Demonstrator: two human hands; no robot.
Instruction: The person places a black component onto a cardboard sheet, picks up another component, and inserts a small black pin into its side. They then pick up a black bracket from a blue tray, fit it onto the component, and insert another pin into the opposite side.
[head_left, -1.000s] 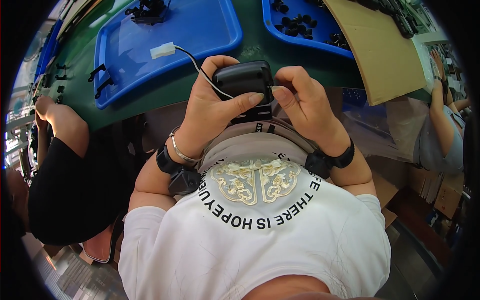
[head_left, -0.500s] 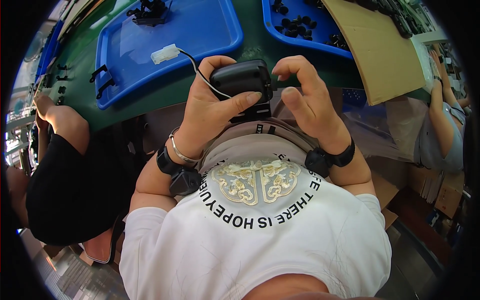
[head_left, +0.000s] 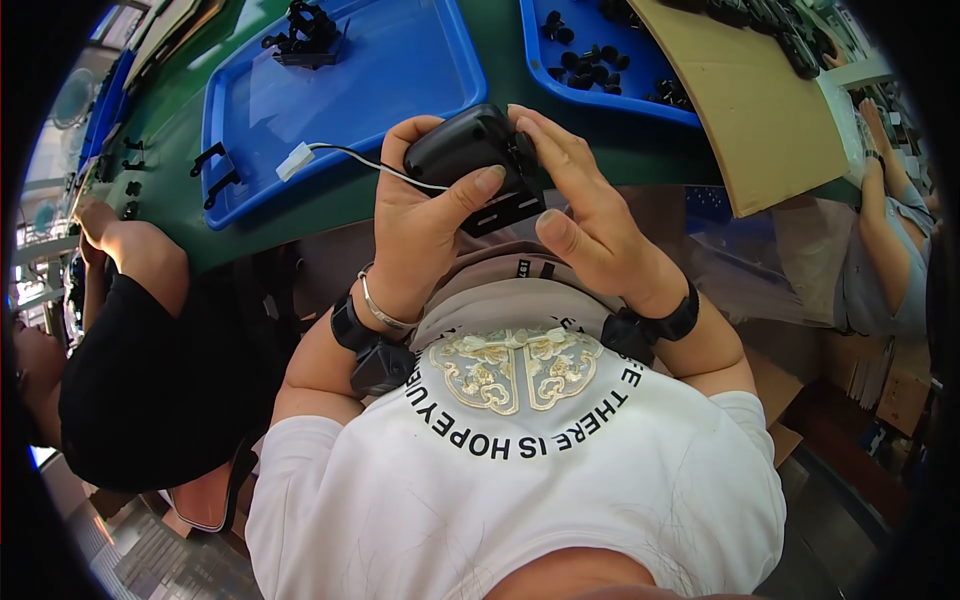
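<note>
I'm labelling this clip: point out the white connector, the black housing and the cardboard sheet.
White connector (head_left: 295,162), head view: middle of its plastic body.
Black housing (head_left: 458,143), head view: middle of its shell.
Cardboard sheet (head_left: 735,105), head view: middle of its flat brown face.

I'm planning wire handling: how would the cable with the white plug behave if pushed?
The cable looks thin and curved, so it probably bends easily. Its white plug is small and boxy, so it seems light and unlikely to roll.
</note>
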